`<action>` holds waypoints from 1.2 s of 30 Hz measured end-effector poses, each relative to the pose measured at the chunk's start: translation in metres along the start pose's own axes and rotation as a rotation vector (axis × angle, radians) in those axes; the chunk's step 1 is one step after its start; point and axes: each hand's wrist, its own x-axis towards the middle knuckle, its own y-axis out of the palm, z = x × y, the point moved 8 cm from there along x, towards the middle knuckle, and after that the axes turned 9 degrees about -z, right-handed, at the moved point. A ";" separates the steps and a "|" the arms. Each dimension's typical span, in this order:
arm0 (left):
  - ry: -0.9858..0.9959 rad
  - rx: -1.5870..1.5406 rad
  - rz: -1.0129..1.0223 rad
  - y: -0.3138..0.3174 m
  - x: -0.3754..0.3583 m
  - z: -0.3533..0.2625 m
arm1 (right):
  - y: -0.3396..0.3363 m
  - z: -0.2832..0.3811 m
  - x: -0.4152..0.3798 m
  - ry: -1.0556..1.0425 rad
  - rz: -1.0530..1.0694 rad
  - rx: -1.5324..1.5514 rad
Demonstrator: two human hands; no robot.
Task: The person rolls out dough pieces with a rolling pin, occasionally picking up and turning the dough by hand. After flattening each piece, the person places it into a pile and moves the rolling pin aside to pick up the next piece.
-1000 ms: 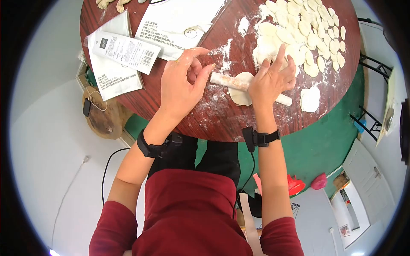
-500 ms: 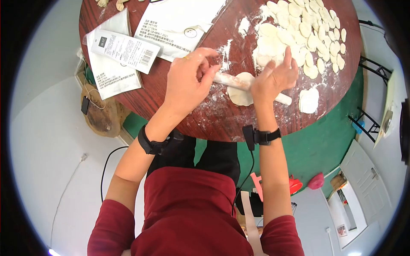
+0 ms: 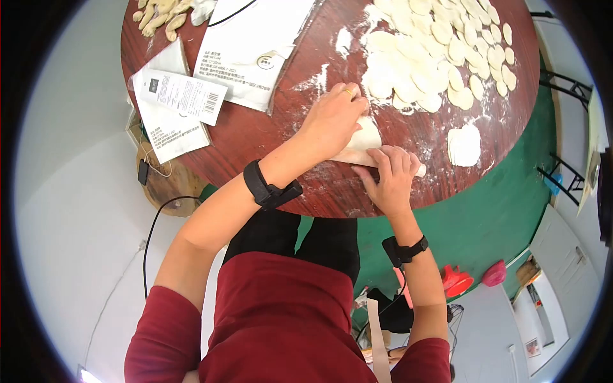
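The left hand [image 3: 333, 121] lies palm-down on the dough wrapper [image 3: 369, 135], fingers curled loosely over its far edge; it presses rather than grips. The right hand [image 3: 391, 179] rests on the rolling pin [image 3: 418, 169], fingers bent over the pin's top, palm toward the tabletop [image 3: 255, 137]. Only the pin's right end shows beyond the fingers; the rest is covered by both hands.

The wrapper lies flat on the floured tabletop near its front edge, partly under the left hand and touching the pin on its near side.

Beyond the hands, a heap of rolled wrappers [image 3: 408, 70] adjoins a spread of small dough pieces [image 3: 476, 45] covering the far right of the tabletop. One separate wrapper [image 3: 464, 145] lies to the right of the pin, apart from it. To the left lie printed plastic bags [image 3: 185, 96], one overlapping the tabletop edge. Each wrist carries a black band [image 3: 268, 188].
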 end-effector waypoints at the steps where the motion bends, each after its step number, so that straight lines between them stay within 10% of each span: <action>1: -0.022 0.003 -0.002 0.002 0.000 0.001 | 0.002 0.000 -0.005 -0.026 -0.010 -0.028; 17: -0.328 -0.564 0.392 0.012 -0.018 -0.056 | -0.023 0.021 -0.060 -0.138 0.068 0.196; 23: -0.714 -0.578 0.131 0.028 -0.046 0.017 | -0.026 0.028 -0.063 -0.182 0.079 0.228; 36: -0.552 -0.264 -0.166 -0.060 -0.040 0.034 | -0.018 -0.017 0.007 -0.038 -0.028 -0.002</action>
